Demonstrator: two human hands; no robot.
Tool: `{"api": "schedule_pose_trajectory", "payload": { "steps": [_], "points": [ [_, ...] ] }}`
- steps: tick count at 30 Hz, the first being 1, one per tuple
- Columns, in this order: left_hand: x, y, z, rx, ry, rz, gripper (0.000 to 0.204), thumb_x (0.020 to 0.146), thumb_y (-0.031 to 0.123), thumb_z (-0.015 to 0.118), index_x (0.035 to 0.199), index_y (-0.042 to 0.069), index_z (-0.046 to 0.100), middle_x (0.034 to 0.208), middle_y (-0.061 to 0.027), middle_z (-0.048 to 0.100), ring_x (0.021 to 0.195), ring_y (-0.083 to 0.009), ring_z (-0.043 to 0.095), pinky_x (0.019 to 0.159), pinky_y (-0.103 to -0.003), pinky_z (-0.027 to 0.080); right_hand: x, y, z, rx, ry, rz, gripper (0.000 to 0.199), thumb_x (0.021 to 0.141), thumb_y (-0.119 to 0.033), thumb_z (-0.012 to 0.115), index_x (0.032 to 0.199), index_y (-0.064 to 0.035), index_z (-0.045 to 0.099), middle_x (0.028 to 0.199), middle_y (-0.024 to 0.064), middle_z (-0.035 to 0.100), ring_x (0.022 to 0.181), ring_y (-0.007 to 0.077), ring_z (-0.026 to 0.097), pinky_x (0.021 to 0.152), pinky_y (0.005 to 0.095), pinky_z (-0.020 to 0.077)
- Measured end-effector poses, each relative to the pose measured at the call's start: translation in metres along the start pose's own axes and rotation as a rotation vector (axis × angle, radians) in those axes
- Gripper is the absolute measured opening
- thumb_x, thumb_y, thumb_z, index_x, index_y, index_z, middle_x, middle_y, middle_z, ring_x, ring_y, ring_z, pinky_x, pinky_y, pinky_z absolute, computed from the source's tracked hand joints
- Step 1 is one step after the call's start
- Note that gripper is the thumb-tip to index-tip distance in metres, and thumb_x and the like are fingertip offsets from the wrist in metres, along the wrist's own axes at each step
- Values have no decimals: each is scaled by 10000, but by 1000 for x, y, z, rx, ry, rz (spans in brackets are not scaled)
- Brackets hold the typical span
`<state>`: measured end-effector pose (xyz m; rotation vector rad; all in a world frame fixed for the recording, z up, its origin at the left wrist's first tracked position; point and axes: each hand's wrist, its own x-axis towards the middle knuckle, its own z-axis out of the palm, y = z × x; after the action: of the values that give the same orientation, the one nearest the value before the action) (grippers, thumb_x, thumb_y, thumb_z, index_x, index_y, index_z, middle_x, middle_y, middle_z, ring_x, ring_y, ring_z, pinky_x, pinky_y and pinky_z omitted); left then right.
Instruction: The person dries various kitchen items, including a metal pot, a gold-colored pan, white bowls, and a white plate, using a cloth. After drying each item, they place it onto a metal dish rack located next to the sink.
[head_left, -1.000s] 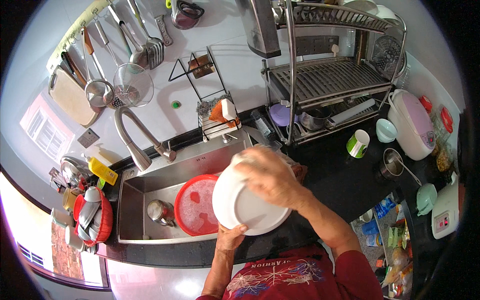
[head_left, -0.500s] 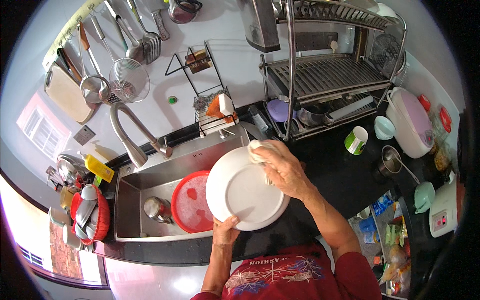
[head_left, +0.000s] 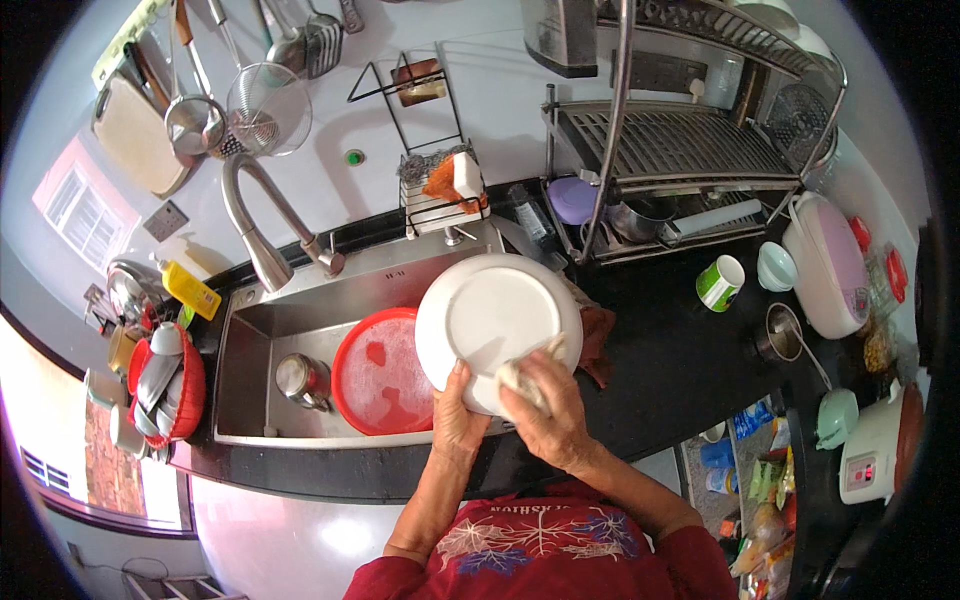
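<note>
A white plate (head_left: 490,305), its underside with the foot ring facing up, is held over the sink's right end and the counter edge. My left hand (head_left: 460,412) grips its near rim, thumb on top and fingers hidden beneath. Pressed against the plate's near right part is a pale cloth (head_left: 522,388), bunched under the closed fingers of my right hand (head_left: 552,412). Left of the plate, a red basin (head_left: 378,395) of sudsy water stands in the steel sink (head_left: 268,330). A metal pot or cup (head_left: 303,380) lies beside the basin.
The faucet (head_left: 262,235) arches over the sink. A red basket (head_left: 190,400) of dishes and a yellow bottle (head_left: 188,288) stand at left. On the right counter are a brown cloth (head_left: 597,345), a green-and-white cup (head_left: 720,283), a small pot (head_left: 778,335) and a dish rack (head_left: 665,150).
My right hand and the cloth have moved from the plate's far right rim down to its near right part. The plate has shifted and turned slightly, uncovering the brown cloth behind it.
</note>
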<state>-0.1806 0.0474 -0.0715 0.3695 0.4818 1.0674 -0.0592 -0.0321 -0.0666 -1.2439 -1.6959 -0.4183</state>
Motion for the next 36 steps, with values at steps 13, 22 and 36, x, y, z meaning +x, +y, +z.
{"api": "schedule_pose_trajectory", "payload": {
  "steps": [13, 22, 36],
  "points": [
    [-11, 0, -4, 183, -141, -7, 555, 807, 137, 709, 1276, 21, 436, 1179, -114, 562, 1023, -228, 581, 869, -416, 504, 95, 41, 9, 12, -36, 246, 494, 715, 39, 642, 1182, -77, 535, 1245, 208, 453, 1139, 398, 478, 954, 452, 424],
    [0, 9, -1, 112, -61, 18, 744, 894, 629, 374, 1358, 49, 333, 1246, -149, 504, 1093, -271, 547, 917, -411, 481, 83, -11, 9, 177, -407, -163, 264, 785, -89, 588, 1044, -53, 627, 1179, 150, 504, 1186, 308, 464, 1021, 453, 387],
    [1, 2, -15, 103, -15, -71, 758, 910, 642, 297, 1340, 23, 377, 1258, -165, 511, 1138, -283, 528, 972, -428, 439, 73, -8, 10, 178, -421, -227, 241, 750, -64, 634, 990, -78, 638, 1170, 105, 512, 1152, 278, 498, 985, 435, 427]
  ]
}}
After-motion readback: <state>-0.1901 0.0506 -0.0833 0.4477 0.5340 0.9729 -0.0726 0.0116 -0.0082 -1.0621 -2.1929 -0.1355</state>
